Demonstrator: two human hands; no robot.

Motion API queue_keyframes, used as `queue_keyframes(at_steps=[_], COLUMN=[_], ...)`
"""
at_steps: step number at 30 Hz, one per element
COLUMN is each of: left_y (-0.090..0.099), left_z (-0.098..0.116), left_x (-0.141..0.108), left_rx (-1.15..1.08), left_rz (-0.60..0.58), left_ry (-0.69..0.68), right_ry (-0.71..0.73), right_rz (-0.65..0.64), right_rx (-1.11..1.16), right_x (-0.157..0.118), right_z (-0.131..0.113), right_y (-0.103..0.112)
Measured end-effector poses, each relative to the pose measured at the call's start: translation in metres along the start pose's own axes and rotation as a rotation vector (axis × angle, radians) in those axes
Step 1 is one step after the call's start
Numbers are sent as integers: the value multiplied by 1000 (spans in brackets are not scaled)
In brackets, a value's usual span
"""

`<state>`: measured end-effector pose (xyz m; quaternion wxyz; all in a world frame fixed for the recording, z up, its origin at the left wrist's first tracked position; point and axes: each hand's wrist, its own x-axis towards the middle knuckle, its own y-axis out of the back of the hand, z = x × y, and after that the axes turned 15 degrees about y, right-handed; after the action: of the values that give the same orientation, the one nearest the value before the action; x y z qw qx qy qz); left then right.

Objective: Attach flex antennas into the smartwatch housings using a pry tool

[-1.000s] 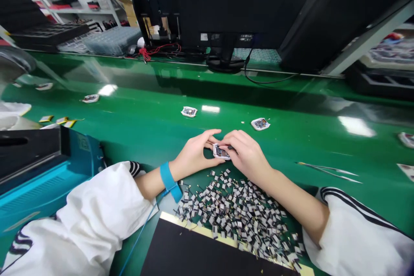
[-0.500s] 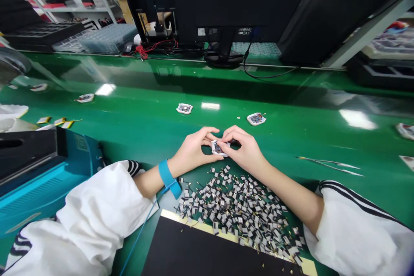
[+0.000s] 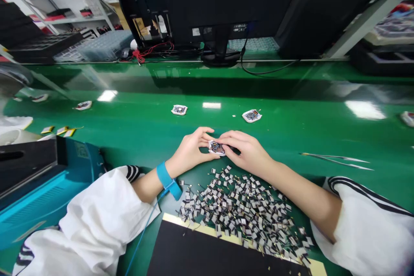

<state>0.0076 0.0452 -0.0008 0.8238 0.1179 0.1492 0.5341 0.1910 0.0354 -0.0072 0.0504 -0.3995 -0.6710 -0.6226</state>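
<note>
My left hand (image 3: 189,148) and my right hand (image 3: 244,151) meet above the green bench, with their fingertips pinching a small white-edged circuit board (image 3: 216,148). My right fingers cover part of the board. Just below my hands lies a large loose heap of small silver-and-black parts with thin gold leads (image 3: 242,211). Further out on the bench are a white-edged board (image 3: 179,109) and another (image 3: 251,116). A pair of fine steel tweezers (image 3: 336,161) lies to the right of my right hand. A blue anti-static strap (image 3: 165,180) circles my left wrist.
A black mat with a yellow edge (image 3: 223,250) lies at the bench's near edge, and a teal-and-black machine (image 3: 39,181) stands to my left. A monitor's back (image 3: 220,4), red wires (image 3: 139,55) and trays line the far side. Several yellow-tabbed pieces (image 3: 61,131) lie at left.
My right fingers have closed further over the board, which has turned slightly and shifted left in view. The whole scene has drifted slightly as my head moved.
</note>
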Motion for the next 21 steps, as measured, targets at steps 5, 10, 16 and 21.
queue_keyframes(at_steps=[5,10,16,21], left_y=[0,-1,-2,-3], left_z=[1,2,2,2], left_x=[0,0,0,1], left_rx=[1,1,3,18], left_rz=[-7,-23,-39,-37], left_ry=[10,30,37,27], right_ry=[-2,5,49,97], right_rz=[-94,-52,-17,-55], right_rx=[-63,-74,-108,-171], right_x=[5,10,10,13], right_z=[1,5,7,4], right_y=[2,5,1,2])
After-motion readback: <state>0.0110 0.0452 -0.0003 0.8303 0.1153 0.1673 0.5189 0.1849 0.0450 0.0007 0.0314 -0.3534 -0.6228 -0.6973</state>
